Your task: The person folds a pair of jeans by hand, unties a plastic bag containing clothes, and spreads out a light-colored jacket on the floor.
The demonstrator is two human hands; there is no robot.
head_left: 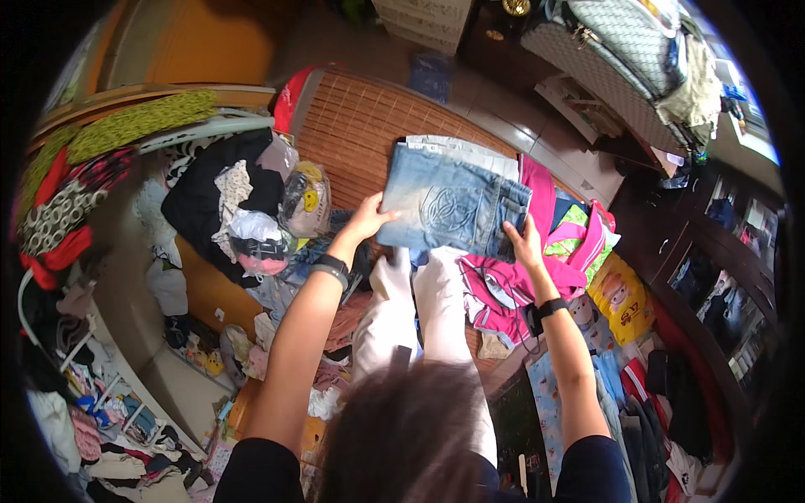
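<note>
A pair of folded blue jeans (453,197) with a round stitched design lies across both my hands, above my knees. My left hand (369,220) grips its left edge with the thumb on top. On the lower right corner, my right hand (525,241) holds the denim near the waistband. Behind the jeans a pale grey folded item (461,149) shows along the far edge; its kind is unclear. Bright pink clothing (541,272) with white trim lies just beside and below my right hand.
A brown slatted mat (352,117) lies ahead. Piled to the left are black clothing (197,197) and a clear plastic bag (306,201). A yellow bag (622,302) sits at right, before a dark cabinet (662,218). A quilted grey case (604,63) stands far right.
</note>
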